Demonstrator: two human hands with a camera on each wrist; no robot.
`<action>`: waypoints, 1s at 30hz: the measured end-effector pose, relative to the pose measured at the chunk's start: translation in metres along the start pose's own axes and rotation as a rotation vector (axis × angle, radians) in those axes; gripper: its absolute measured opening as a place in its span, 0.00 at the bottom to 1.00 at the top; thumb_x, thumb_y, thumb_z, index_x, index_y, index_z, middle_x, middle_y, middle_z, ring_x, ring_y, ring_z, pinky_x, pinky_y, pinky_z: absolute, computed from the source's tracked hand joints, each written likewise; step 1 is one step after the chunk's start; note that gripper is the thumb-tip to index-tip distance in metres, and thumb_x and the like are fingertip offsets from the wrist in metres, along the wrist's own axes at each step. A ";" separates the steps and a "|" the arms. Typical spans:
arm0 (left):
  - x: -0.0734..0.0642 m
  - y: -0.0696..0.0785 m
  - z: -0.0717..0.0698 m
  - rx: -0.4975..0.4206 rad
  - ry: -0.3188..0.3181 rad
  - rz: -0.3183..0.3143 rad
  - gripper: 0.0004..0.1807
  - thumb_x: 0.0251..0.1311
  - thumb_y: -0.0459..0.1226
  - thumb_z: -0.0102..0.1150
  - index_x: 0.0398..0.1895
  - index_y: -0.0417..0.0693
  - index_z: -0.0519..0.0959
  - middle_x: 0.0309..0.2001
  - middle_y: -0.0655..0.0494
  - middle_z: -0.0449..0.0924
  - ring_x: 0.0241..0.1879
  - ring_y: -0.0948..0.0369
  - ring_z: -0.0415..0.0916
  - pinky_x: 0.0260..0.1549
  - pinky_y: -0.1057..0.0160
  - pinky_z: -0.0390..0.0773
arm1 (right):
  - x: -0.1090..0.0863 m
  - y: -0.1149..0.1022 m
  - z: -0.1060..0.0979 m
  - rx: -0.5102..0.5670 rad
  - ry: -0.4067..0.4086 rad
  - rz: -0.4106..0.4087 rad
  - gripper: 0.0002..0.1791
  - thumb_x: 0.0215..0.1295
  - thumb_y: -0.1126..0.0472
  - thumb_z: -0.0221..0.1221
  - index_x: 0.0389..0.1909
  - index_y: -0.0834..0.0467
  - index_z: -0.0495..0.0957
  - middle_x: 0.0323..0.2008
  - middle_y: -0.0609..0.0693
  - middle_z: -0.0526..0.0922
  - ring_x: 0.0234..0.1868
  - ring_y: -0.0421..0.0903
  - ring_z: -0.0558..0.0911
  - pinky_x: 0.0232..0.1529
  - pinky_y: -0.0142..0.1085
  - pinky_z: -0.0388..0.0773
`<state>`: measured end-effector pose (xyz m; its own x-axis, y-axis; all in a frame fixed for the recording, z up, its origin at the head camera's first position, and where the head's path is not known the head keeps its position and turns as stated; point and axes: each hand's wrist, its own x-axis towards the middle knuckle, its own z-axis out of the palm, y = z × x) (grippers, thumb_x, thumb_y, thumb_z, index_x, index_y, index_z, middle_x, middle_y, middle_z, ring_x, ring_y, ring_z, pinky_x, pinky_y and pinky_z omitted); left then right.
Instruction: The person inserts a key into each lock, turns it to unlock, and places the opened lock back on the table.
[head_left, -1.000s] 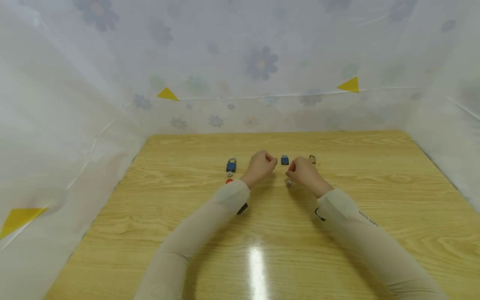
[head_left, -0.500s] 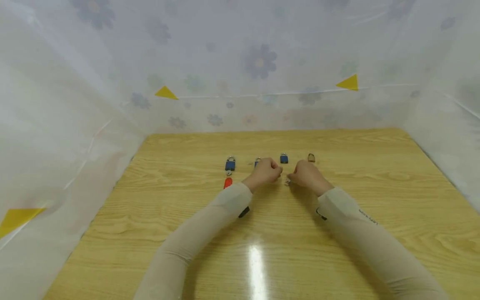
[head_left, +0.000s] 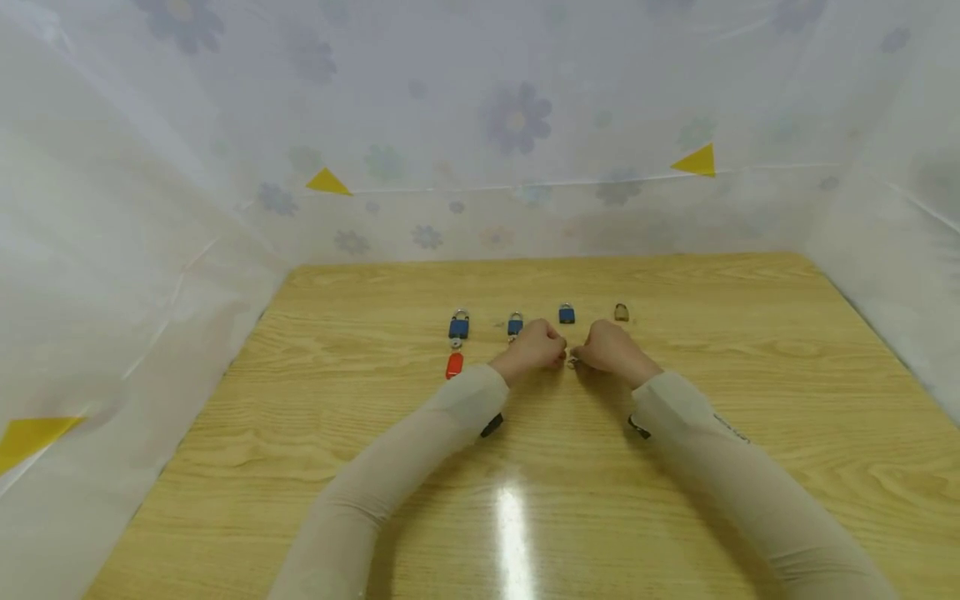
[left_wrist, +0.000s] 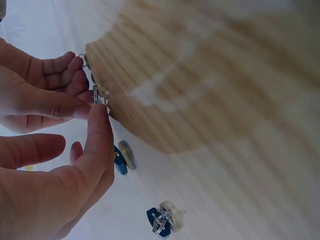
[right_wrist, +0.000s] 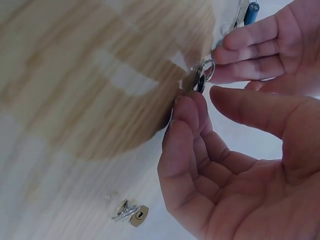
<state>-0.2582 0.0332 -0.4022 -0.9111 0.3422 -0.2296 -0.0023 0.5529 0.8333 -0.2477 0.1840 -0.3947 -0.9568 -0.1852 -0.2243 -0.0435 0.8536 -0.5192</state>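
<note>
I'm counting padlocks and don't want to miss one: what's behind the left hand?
In the head view, a blue padlock shows just beyond the left hand, shackle pointing away, with a silvery bit of metal at its near end. Whatever the hand covers cannot be seen.

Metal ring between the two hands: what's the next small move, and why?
Probably have the right hand pinch the metal ring securely before lifting it: the ring sits at that hand's fingertips, the left hand is close by, and no firm hold plainly shows.
</note>
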 end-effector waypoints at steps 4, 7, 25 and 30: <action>-0.002 0.002 0.001 -0.042 -0.009 -0.002 0.13 0.68 0.30 0.46 0.35 0.30 0.80 0.38 0.45 0.83 0.36 0.56 0.83 0.36 0.66 0.82 | 0.002 -0.001 0.002 0.025 0.000 -0.002 0.27 0.64 0.62 0.57 0.05 0.52 0.60 0.07 0.42 0.58 0.11 0.37 0.60 0.16 0.28 0.59; -0.004 0.004 0.002 -0.064 -0.007 -0.010 0.13 0.67 0.29 0.45 0.36 0.29 0.80 0.38 0.44 0.82 0.37 0.55 0.83 0.36 0.66 0.82 | 0.003 -0.001 0.003 0.046 -0.008 0.001 0.26 0.62 0.63 0.57 0.05 0.52 0.61 0.06 0.42 0.60 0.11 0.37 0.62 0.16 0.28 0.61; -0.004 0.003 0.000 -0.141 -0.006 -0.047 0.12 0.66 0.27 0.44 0.40 0.29 0.78 0.37 0.44 0.82 0.36 0.55 0.82 0.36 0.65 0.82 | 0.001 0.001 0.002 0.205 -0.066 0.061 0.14 0.57 0.65 0.58 0.15 0.66 0.80 0.15 0.48 0.79 0.20 0.41 0.77 0.25 0.31 0.77; -0.006 0.005 -0.007 -0.137 0.003 -0.034 0.13 0.67 0.28 0.44 0.46 0.28 0.77 0.38 0.42 0.82 0.39 0.51 0.83 0.39 0.63 0.82 | -0.002 0.000 -0.003 0.234 -0.059 0.055 0.17 0.60 0.65 0.58 0.13 0.65 0.80 0.14 0.47 0.77 0.20 0.40 0.75 0.26 0.31 0.77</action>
<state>-0.2558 0.0282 -0.3934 -0.9109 0.3226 -0.2574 -0.0891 0.4553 0.8859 -0.2462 0.1857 -0.3922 -0.9371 -0.1757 -0.3017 0.0824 0.7285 -0.6801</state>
